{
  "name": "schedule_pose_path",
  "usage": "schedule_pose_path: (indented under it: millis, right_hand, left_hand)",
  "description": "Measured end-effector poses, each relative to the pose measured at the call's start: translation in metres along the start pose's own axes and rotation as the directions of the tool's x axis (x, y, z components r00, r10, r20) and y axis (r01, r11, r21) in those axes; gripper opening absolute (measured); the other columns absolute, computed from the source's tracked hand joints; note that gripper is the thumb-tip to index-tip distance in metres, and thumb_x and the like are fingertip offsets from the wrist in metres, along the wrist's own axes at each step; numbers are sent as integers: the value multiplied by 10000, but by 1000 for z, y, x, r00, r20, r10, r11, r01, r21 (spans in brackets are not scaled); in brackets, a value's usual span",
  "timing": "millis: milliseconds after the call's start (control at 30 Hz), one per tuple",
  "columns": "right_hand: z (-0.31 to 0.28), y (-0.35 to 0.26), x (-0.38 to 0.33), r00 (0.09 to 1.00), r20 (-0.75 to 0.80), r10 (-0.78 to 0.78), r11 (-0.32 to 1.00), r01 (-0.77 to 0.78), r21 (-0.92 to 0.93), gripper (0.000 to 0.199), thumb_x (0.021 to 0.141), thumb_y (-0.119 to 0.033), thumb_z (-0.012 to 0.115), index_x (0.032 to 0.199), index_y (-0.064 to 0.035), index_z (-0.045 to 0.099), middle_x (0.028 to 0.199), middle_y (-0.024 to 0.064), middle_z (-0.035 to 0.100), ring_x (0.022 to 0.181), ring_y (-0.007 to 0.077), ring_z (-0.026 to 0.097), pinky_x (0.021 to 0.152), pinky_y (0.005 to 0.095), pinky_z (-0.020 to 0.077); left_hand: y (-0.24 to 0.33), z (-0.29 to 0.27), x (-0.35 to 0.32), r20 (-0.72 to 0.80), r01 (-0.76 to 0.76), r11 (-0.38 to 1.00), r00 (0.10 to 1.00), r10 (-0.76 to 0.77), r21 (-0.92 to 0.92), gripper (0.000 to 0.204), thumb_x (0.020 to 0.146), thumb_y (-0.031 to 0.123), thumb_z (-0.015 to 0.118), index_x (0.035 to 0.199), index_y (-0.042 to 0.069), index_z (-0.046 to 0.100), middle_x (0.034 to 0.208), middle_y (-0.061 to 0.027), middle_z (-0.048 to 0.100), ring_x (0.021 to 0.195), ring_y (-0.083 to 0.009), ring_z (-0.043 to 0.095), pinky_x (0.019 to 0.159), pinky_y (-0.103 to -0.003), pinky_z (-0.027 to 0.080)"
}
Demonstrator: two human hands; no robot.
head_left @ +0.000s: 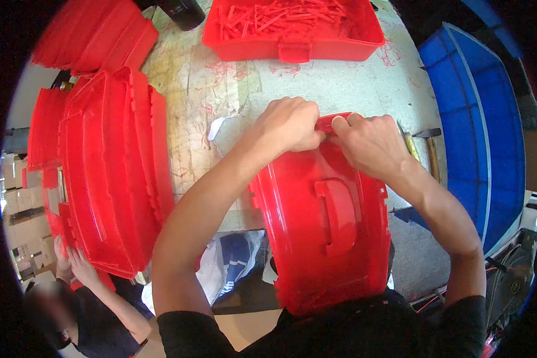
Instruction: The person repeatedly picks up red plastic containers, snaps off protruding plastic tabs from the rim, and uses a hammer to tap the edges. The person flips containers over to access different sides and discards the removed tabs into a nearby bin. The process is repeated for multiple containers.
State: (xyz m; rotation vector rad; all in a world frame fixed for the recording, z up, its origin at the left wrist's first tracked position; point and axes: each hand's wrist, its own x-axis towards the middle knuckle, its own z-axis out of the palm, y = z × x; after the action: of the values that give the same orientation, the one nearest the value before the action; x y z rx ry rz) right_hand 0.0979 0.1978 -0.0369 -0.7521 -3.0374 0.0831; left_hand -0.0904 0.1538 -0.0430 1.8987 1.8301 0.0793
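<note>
Along the left side of the worktable (409,77) stands a tall stack of red trays (107,173), nested and tipped on edge, closing off that side; a second red stack (101,30) fills the table's far left corner. At the table's far end sits a red bin (244,52) heaped with thin red strips, with a dark cup (182,13) to its left. Loose red shavings (224,71) and a small white scrap (218,126) lie on the table's surface. On the table's right side, near the right forearm, lie a yellow-handled tool (412,146) and a wooden-handled hammer (433,155); past that edge a large blue bin (501,119) rises like a wall. Below the table's near edge hangs a white and blue bag (235,262), and off its near left corner another person's hands (80,265) touch the red pieces.

The red lid (298,203), its moulded handle (339,215) facing up, spans the table's near edge, its close end against the wearer's front. Both forearms reach in over that edge, elbows bent outward, converging on the lid's far end. The left hand (295,122) is curled into a fist on the rim; the right hand (370,140) clasps it just beside, thumb on top. Whether anything small sits between the fingers, I cannot tell.
</note>
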Motion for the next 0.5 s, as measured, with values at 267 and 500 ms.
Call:
schedule_pose_path:
  millis: [267,500]
  right_hand:
    - [-5,-7,1,1000,16,4,998,-3,-69,100,835,-132,622,822,-44,668,767,159,707,641,301,713,556,397,559]
    - [-13,-12,12,997,32,-66,980,71,-187,109,815,-147,630,774,-88,711,743,119,719,674,250,724,579,380,551]
  left_hand:
    - [4,1,-1,8,9,1000,1000,-9,22,302,727,247,703,777,-50,708,823,-301,667,833,-452,674,755,-507,545]
    - [3,5,-1,-41,-18,1000,999,18,20,246,712,198,699,770,-40,704,812,-302,660,823,-457,669,746,-514,540]
